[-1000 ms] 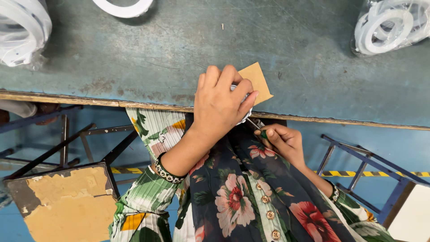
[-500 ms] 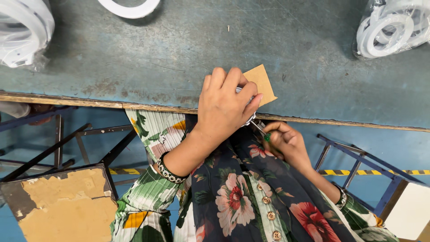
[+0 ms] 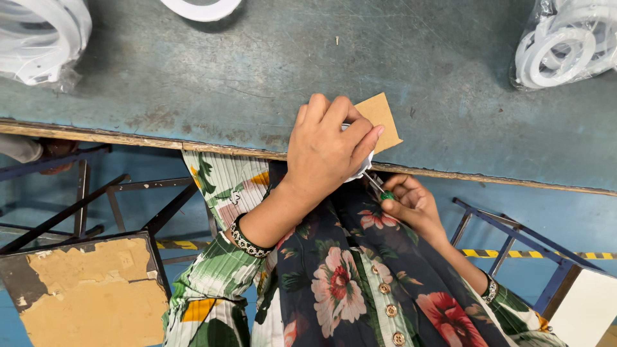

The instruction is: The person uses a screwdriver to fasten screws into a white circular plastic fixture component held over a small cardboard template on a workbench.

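Down at the bench's near edge, a small white part (image 3: 357,172) sits almost hidden under the left hand (image 3: 328,151), which clamps it onto a cardboard square (image 3: 381,119), steadying it. From four o'clock, the right hand (image 3: 411,204) grips a green-handled screwdriver (image 3: 379,189), tip angled into the part.

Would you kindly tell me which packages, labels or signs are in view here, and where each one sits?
Clear plastic bag of white rings: table's far right corner.
Second clear bag of white rings: far left corner.
No labels, signs or screens visible.
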